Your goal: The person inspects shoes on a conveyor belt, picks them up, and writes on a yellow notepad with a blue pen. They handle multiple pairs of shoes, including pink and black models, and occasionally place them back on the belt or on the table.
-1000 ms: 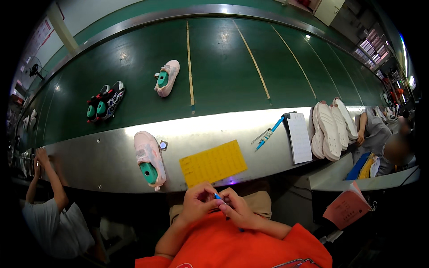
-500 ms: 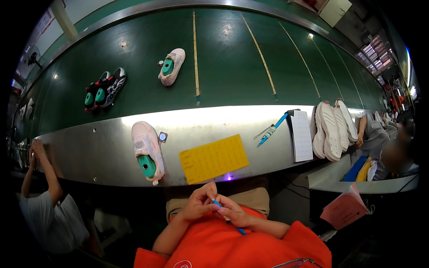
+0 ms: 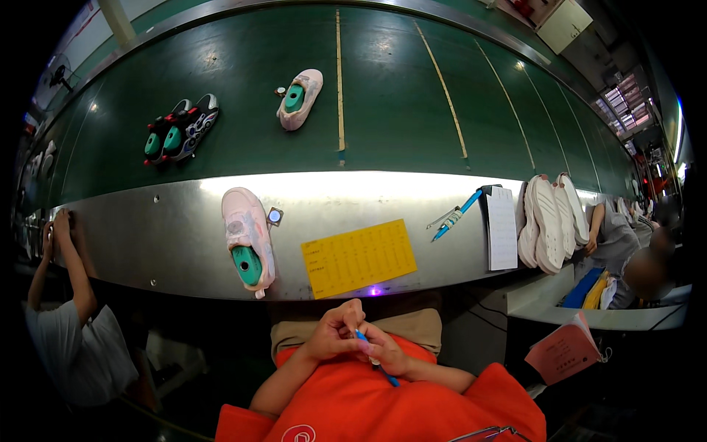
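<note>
In front of my orange shirt, my two hands meet around a slim blue pen (image 3: pixel 392 380). My right hand (image 3: pixel 387 355) is closed around its middle, and the lower end sticks out below the palm. Thumb and fingers of my left hand (image 3: pixel 333 336) are pinched at the pen's upper end; the tip is partly hidden there. Just beyond my hands, a yellow printed card (image 3: pixel 361 258) lies flat on the metal bench (image 3: pixel 177 243). Left of the card sits a pale pink shoe (image 3: pixel 244 221) with a green insert in its heel opening and a small square tag beside it.
A second blue pen (image 3: pixel 456 215), a white notepad (image 3: pixel 502 228) and several white soles (image 3: pixel 546 221) are on the bench's right. The green belt (image 3: pixel 398 110) carries another pink shoe (image 3: pixel 303 96) and a dark pair (image 3: pixel 184 129). Co-workers (image 3: pixel 74 346) sit on both sides.
The belt has carried its shoes and tape lines slightly to the right. The view has shifted a little. My hands stay together on the pen with hardly any movement.
</note>
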Demonstrator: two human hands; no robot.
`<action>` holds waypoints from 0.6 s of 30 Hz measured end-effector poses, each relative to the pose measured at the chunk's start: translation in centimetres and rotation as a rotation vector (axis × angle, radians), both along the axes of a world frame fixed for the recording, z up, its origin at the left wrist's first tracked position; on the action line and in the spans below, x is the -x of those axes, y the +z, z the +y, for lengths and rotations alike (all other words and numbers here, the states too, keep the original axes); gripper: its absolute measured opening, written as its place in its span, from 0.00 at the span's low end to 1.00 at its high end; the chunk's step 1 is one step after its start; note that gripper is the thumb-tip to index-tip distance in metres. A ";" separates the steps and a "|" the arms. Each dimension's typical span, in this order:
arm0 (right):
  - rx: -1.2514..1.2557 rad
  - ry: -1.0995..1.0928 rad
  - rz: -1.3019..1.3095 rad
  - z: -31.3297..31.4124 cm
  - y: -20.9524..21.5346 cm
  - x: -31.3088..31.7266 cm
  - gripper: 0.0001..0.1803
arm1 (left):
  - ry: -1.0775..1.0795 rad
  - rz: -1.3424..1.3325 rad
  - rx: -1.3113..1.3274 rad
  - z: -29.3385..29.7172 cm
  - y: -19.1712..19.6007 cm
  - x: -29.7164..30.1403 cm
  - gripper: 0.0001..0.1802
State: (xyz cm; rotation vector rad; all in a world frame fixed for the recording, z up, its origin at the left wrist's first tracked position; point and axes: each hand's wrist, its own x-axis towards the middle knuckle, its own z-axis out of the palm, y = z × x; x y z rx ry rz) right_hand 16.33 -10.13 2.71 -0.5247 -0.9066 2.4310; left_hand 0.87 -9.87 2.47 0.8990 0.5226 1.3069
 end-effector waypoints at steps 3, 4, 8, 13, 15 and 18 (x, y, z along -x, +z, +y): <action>0.004 0.020 0.004 -0.1 0.0 -0.2 0.12 | -0.013 -0.019 -0.007 0.0 0.0 0.0 0.19; 0.008 0.029 0.009 -0.2 0.0 -0.3 0.12 | -0.020 -0.027 -0.006 -0.1 0.0 -0.1 0.20; -0.005 0.041 0.024 -0.4 -0.3 -0.4 0.12 | -0.012 -0.074 0.005 -0.1 0.5 -0.1 0.21; -0.011 0.029 -0.014 -0.7 0.2 -0.3 0.11 | -0.011 -0.063 -0.007 -0.4 0.4 -0.2 0.21; -0.017 0.026 -0.031 -0.8 0.4 -0.3 0.11 | -0.021 -0.079 -0.014 -0.4 0.5 -0.2 0.21; -0.015 0.043 -0.034 -0.9 0.7 -0.5 0.11 | -0.030 -0.101 -0.011 -0.5 0.7 -0.3 0.22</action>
